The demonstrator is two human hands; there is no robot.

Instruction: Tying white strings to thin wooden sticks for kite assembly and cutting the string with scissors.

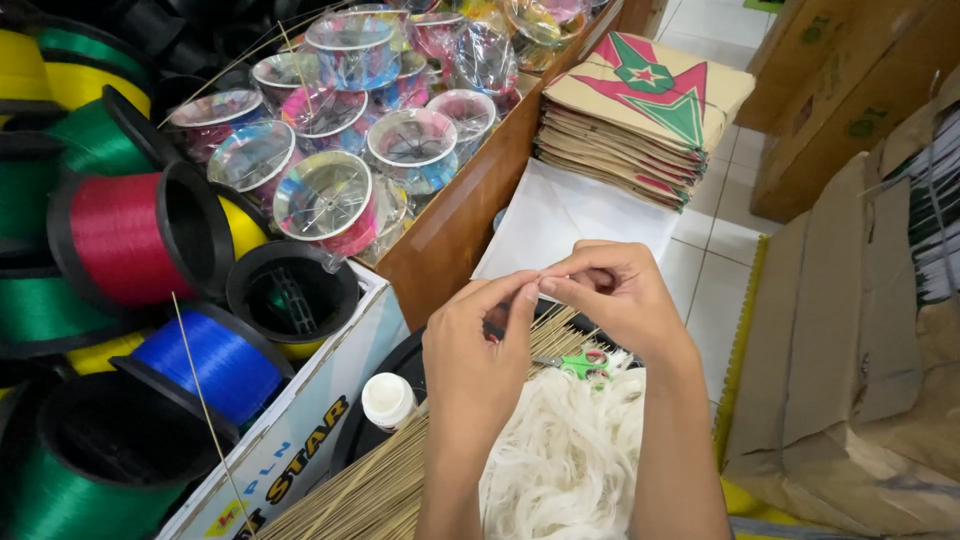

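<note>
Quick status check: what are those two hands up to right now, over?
Left hand and right hand raised, fingertips pinched together on something too fine to identify. White string pile and thin sticks below. Green scissors underneath. Nothing blocking.

red spool (125, 240) | blue spool (205, 360) | green spool (50, 490) | yellow spool (20, 65) | kites (645, 100): tan, red-and-green star pattern | white thread heap (570, 460) | green-handled scissors (585, 363) | rainbow-sheen reels (325, 195) | white paper sheet (560, 215)

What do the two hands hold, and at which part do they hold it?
The left hand and the right hand pinch something very thin between their fingertips, perhaps a thread. It is too fine to identify, so the held part cannot be told.
</note>
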